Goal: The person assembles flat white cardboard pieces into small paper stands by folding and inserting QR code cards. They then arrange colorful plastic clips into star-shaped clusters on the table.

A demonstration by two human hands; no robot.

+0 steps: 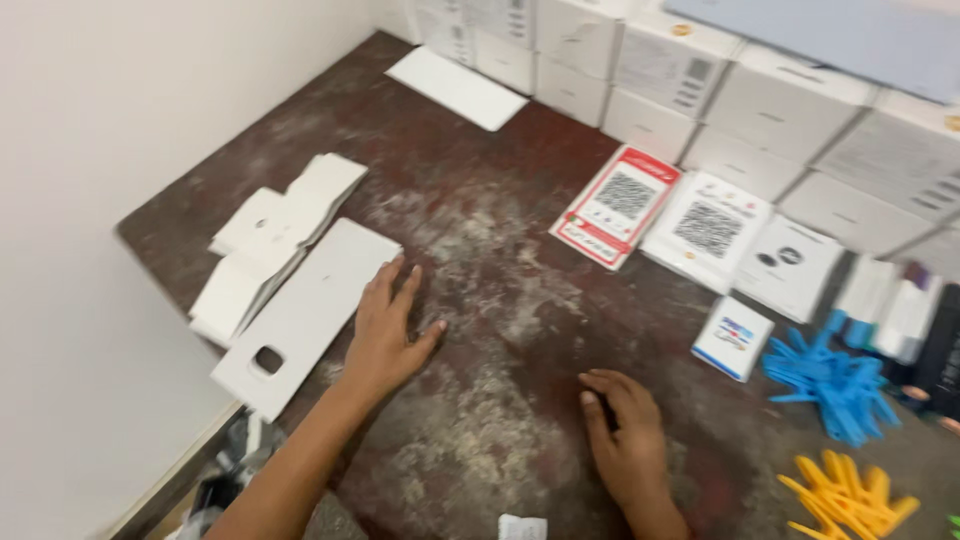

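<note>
On the worn dark desk (pixel 480 230), the left hand (pixel 385 335) lies flat and open, fingers spread, its fingertips touching the edge of a long white card sheet with a cut-out (pixel 300 320); it grips nothing. Beside that sheet lies a loose stack of white card pieces (pixel 275 235). The right hand (pixel 625 435) rests palm-down with fingers curled, holding nothing. Blue plastic tools (pixel 835 380) and yellow ones (pixel 850 500) lie to the right.

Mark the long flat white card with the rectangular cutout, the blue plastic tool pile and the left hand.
Long flat white card with cutout (pixel 310 310), head view: middle panel.
Blue plastic tool pile (pixel 835 385), head view: centre.
Left hand (pixel 385 335), head view: back.
</note>
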